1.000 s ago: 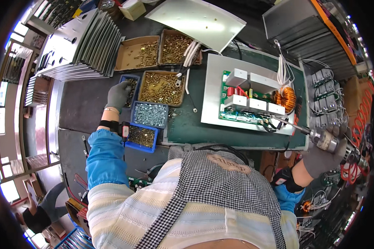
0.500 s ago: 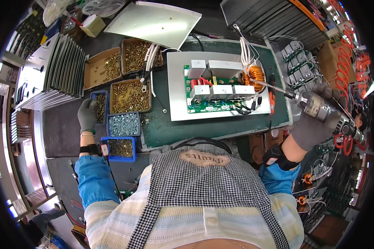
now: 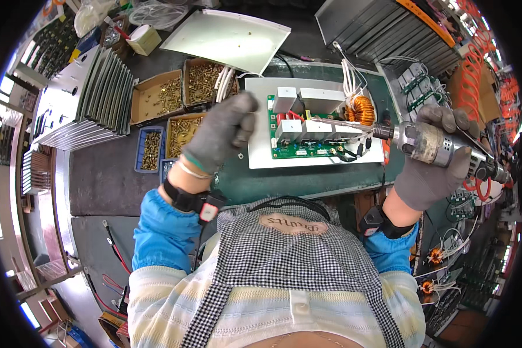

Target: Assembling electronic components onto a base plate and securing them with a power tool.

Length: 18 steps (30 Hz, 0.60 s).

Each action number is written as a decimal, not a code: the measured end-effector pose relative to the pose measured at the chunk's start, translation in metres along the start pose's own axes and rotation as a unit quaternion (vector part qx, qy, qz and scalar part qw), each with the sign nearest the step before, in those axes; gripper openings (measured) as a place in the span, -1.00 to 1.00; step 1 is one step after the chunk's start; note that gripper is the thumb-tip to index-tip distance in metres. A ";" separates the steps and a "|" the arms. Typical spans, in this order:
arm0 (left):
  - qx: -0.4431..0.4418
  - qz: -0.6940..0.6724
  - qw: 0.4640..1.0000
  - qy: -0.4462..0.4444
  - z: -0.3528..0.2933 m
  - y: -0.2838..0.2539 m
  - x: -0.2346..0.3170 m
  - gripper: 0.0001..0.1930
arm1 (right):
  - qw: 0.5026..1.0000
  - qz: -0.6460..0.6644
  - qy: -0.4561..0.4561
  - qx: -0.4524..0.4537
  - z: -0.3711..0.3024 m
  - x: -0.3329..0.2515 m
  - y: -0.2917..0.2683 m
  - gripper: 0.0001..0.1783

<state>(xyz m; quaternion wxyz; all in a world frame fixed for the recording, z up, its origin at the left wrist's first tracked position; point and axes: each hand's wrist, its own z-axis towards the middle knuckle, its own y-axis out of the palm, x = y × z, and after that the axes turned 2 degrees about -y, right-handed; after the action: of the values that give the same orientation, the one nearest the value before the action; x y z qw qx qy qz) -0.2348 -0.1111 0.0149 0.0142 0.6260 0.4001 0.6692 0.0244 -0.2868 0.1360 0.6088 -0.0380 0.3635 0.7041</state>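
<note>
My gloved left hand [image 3: 221, 130] is curled closed above the screw boxes, just left of the white plate [image 3: 258, 148]. What its fingers hold, if anything, is hidden. My gloved right hand [image 3: 426, 184] is wrapped round a powered screwdriver [image 3: 426, 144] with a long thin bit. The bit points left over a green circuit board [image 3: 284, 152], which lies on the plate and carries several grey blocks [image 3: 322, 100] and a copper-wound ring coil [image 3: 362, 110]. From this view I cannot tell whether the tip touches anything.
Brass screws fill a blue bin [image 3: 151, 151] and cardboard boxes [image 3: 156, 101] at left. Behind them stands a stack of metal plates [image 3: 101, 87]. A loose white panel [image 3: 226, 39] lies at the back. More wired boards [image 3: 417, 87] and a coiled red hose [image 3: 470, 84] are at right.
My left hand has left the small blue bin and swung right, towards the plate. The screwdriver has shifted slightly left, its bit now reaching further over the board. The view has shifted a little.
</note>
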 end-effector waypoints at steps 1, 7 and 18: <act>-0.009 -0.028 1.000 -0.010 0.009 0.020 0.001 -0.56 | 0.999 -0.012 0.000 0.030 -0.001 0.000 0.003 -0.65; -0.033 -0.105 0.993 -0.053 0.020 0.054 -0.003 -0.49 | 0.996 0.003 0.023 0.091 -0.002 0.022 0.025 -0.62; 0.039 0.019 0.997 -0.063 0.030 0.053 -0.002 -0.40 | 0.988 -0.057 0.050 0.133 0.003 0.055 0.010 -0.62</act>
<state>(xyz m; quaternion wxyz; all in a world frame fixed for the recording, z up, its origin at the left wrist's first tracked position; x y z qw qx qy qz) -0.1834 -0.1324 0.0396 0.0020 0.6744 0.4125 0.6124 0.0025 -0.2399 0.1159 0.6283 -0.0126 0.4817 0.6108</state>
